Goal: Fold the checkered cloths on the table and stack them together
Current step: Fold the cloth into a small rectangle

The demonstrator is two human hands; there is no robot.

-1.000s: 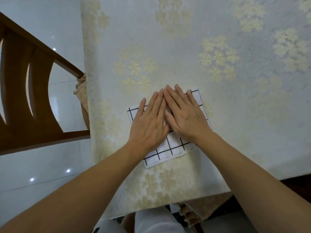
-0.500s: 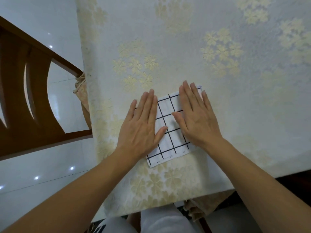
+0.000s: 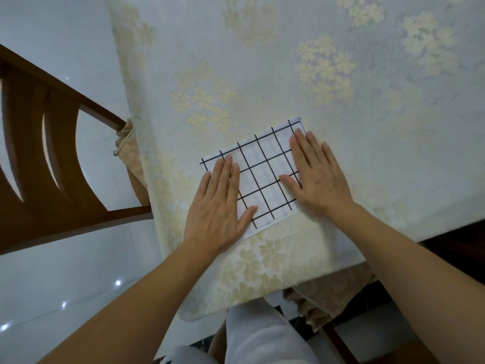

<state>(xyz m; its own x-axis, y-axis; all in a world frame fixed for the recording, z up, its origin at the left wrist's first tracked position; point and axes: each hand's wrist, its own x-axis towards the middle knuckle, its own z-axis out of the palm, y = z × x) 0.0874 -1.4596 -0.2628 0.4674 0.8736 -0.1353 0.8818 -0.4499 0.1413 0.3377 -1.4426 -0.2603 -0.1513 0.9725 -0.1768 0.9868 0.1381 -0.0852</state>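
Observation:
A folded white cloth with a black grid (image 3: 262, 174) lies flat near the table's front left corner. My left hand (image 3: 219, 206) rests palm down on its left edge, fingers together and straight. My right hand (image 3: 316, 173) lies palm down on its right edge, likewise flat. Both hands press on the cloth without gripping it. The middle of the cloth shows between them. No other checkered cloth is in view.
The table (image 3: 328, 61) wears a pale tablecloth with cream flower patterns that hangs over the front and left edges. A brown wooden chair (image 3: 49, 158) stands to the left on the white tiled floor. My lap in white fabric (image 3: 259, 334) is below the table edge.
My hands were together over the middle of the cloth; they have slid apart to its left and right edges, uncovering the centre.

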